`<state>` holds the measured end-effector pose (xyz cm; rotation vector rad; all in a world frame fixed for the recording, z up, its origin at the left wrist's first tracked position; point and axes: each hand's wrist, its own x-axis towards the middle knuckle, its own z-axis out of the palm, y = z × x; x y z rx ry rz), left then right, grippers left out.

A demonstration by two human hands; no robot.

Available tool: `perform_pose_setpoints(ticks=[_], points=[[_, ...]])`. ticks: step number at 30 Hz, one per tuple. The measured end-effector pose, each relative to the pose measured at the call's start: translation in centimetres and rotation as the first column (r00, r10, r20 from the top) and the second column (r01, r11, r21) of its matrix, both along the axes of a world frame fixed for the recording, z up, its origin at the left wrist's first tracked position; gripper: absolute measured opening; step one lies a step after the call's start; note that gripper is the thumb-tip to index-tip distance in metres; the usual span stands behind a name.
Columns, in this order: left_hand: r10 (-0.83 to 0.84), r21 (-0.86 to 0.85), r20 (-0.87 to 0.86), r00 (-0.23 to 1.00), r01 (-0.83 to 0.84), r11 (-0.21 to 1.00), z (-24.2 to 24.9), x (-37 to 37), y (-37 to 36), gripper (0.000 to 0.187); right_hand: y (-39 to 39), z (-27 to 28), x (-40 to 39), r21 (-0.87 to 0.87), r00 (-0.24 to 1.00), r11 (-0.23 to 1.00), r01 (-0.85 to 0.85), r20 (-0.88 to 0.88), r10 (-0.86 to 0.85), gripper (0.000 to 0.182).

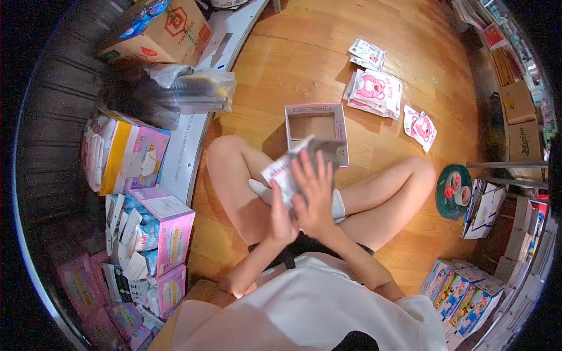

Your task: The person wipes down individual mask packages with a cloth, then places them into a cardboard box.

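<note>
Between my two hands, above my crossed legs, is a stack of flat white and grey packets (282, 173), tilted and partly covered by my fingers. My left hand (284, 219) supports it from the lower left side. Across its right side lies my right hand (316, 187), fingers spread over the packets. Just beyond them stands an open box (346, 137) with white and pink edges, its brown inside showing. To its right on the floor are a pile of white packets with a pink bear print (374, 90), a smaller pile (367, 54) and a single packet (420, 128).
Along the left are a large carton (170, 35), clear plastic bags (205, 90) and pink boxes (175, 228) filled with packets. On the right, a dark green round tray (443, 202) holds tape rolls, near shelves of goods and several blue boxes (468, 298).
</note>
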<state>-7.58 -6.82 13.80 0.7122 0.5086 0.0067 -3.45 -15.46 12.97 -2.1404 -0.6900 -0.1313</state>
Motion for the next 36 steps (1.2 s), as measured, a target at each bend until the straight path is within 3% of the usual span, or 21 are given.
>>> perform_pose_setpoints(ticks=[2,5,9,13,16,17,19,20,21,22,24,25,26,27,28,30,31,32,34,36], points=[[-0.062,-0.103,0.046,0.997,0.067,0.992,0.1,-1.6,-1.0,0.069,-0.5,0.0,2.0,0.097,0.987,0.994,0.052,-0.159,-0.036,0.053],[-0.023,-0.098,0.074,0.997,0.03,0.995,0.5,-2.1,-1.2,0.069,-1.3,-0.5,2.1,0.104,0.966,0.994,-0.034,-0.251,0.059,0.056],[0.159,-0.09,0.104,0.982,-0.15,0.985,1.4,-0.7,0.2,0.071,-2.0,1.7,-0.6,-0.031,0.978,0.995,-0.098,-0.189,0.091,0.064],[0.27,-0.104,0.068,0.961,-0.262,0.959,1.7,0.5,1.6,0.071,-2.9,1.1,-2.2,0.26,0.88,0.966,-0.013,-0.455,0.134,0.062],[0.226,-0.086,0.105,0.968,-0.218,0.972,2.0,0.6,1.6,0.071,-3.7,0.2,-2.5,0.402,0.476,0.855,0.328,-0.852,0.218,0.061],[0.234,-0.051,0.097,0.967,-0.23,0.972,1.8,0.5,1.5,0.07,-4.0,0.2,-2.4,0.362,0.172,0.732,0.577,-0.93,0.324,0.061],[0.259,0.016,0.087,0.962,-0.261,0.965,1.5,0.3,1.2,0.069,-5.1,-0.3,-1.9,0.414,0.191,0.681,0.604,-0.905,0.381,0.061],[0.258,0.169,0.089,0.962,-0.269,0.948,1.6,0.4,1.4,0.067,-5.3,-0.5,-1.7,0.439,0.199,0.656,0.614,-0.89,0.41,0.061],[0.258,0.319,0.09,0.962,-0.273,0.908,2.0,0.6,1.9,0.066,-5.1,0.4,-1.7,0.386,0.301,0.641,0.663,-0.922,0.245,0.05],[0.258,0.462,0.089,0.962,-0.27,0.845,2.2,0.7,2.4,0.064,-5.4,0.8,-1.6,0.4,0.474,0.718,0.57,-0.874,0.111,0.046],[0.217,0.38,0.053,0.975,-0.221,0.898,2.0,0.5,3.7,0.063,-6.6,1.1,-1.0,0.339,0.774,0.857,0.388,-0.624,-0.104,0.037],[0.176,0.295,0.03,0.984,-0.177,0.939,1.4,0.1,4.2,0.063,-7.1,0.4,-0.4,0.313,0.955,0.912,0.264,-0.219,-0.201,0.025],[0.13,0.207,0.011,0.991,-0.13,0.97,0.8,-0.3,4.7,0.064,-7.6,0.0,0.1,0.306,0.988,0.939,0.155,-0.056,-0.145,0.026],[-0.013,0.055,0.134,0.991,0.005,0.998,1.0,-0.3,5.4,0.065,-8.0,-0.1,0.6,0.281,0.991,0.959,0.05,0.107,-0.083,0.027],[-0.054,0.042,0.095,0.994,0.05,0.998,1.1,-0.2,5.5,0.064,-8.3,-0.2,1.0,0.238,0.963,0.97,-0.049,0.269,-0.017,0.027],[-0.145,0.013,0.021,0.989,0.145,0.989,1.9,0.6,5.7,0.064,-8.7,0.0,1.1,0.134,0.917,0.972,-0.194,0.378,0.131,0.028],[-0.164,0.062,-0.045,0.985,0.167,0.984,1.5,1.0,6.1,0.051,-8.9,0.0,0.8,0.087,0.9,0.967,-0.238,0.394,0.186,0.028],[-0.249,0.258,-0.074,0.966,0.259,0.931,1.7,1.6,6.3,0.046,-9.2,-0.1,0.5,0.039,0.881,0.959,-0.281,0.407,0.242,0.028],[-0.382,0.596,-0.174,0.908,0.406,0.693,2.2,3.1,6.6,0.034,-10.1,-0.8,-0.3,-0.016,0.919,0.952,-0.305,0.256,0.299,0.032],[-0.371,0.749,-0.152,0.916,0.351,0.561,2.6,4.9,6.4,0.026,-10.5,-1.6,-1.2,-0.022,0.952,0.958,-0.286,0.104,0.287,0.034]])
